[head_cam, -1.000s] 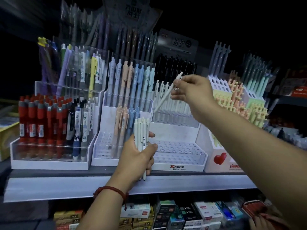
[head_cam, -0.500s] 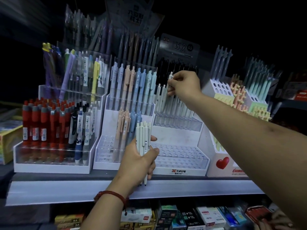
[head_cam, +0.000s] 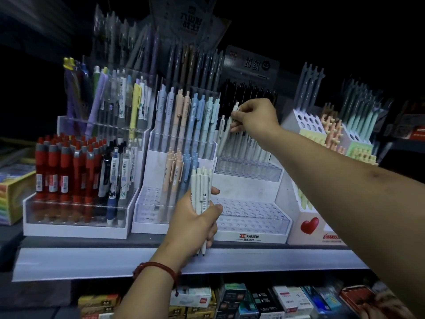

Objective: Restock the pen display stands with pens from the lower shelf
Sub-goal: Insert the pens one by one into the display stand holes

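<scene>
Scanning from large to small: the upper shelf [head_cam: 115,261] is lined with tiered stands, and the white stand [head_cam: 250,237] at 3 o'clock of the pastel stand [head_cam: 147,226] is the one being filled. Its front tier is all bare holes; its middle tier carries a row of white pens [head_cam: 249,148].

The right hand [head_cam: 257,116] is extended to 1 o'clock of the left hand [head_cam: 193,223]. It pinches a single white pen [head_cam: 225,137] by the clip end.

Change noted: a second ago this pen was held slanted in open air above the stand. It has since been lowered, tip first, into the 9 o'clock end of the middle row. It is judged nearly seated, though the hole itself cannot be seen.

The left hand is wrapped round a bundle of white pens [head_cam: 201,183], upright before the stand's front tier, unchanged. The hands are well apart.

Meaning for the task: one more pen is almost placed, the bundle remains to be fed in, and much of the stand is unfilled.
</scene>
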Available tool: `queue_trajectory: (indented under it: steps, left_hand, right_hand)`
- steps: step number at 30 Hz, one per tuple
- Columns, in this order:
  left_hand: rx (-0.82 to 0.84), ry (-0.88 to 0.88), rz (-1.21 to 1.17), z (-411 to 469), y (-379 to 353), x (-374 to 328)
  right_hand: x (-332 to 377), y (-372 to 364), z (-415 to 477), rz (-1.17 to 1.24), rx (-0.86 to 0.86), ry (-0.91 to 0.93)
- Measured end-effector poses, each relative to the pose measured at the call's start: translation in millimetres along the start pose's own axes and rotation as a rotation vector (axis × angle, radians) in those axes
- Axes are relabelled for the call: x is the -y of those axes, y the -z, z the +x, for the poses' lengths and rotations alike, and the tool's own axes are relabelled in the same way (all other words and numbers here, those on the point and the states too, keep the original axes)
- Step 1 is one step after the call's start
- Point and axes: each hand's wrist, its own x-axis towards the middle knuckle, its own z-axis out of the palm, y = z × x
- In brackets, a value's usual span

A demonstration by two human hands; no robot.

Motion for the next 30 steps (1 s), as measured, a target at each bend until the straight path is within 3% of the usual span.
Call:
queue_trajectory:
  steps: [6, 20, 27, 30]
  left_hand:
    - [-0.017, 0.007, 0.022, -1, -2, -3]
    - [-0.069, -0.099, 0.236, 15, -25, -52]
    - [-0.112, -0.125, 0.185, 15, -31, -59]
    - [-0.166, -0.157, 0.224, 13, -31, -64]
  right_hand:
    - [-9, -17, -10, -0.084, 0.162, -0.056]
    - [-52, -33, -40, -0.215, 0.039, 0.031]
    - [-33, -36, -104, 0.13, -0.168, 0.052]
    - [-23, -34, -142, 0.288, -0.084, 0.046]
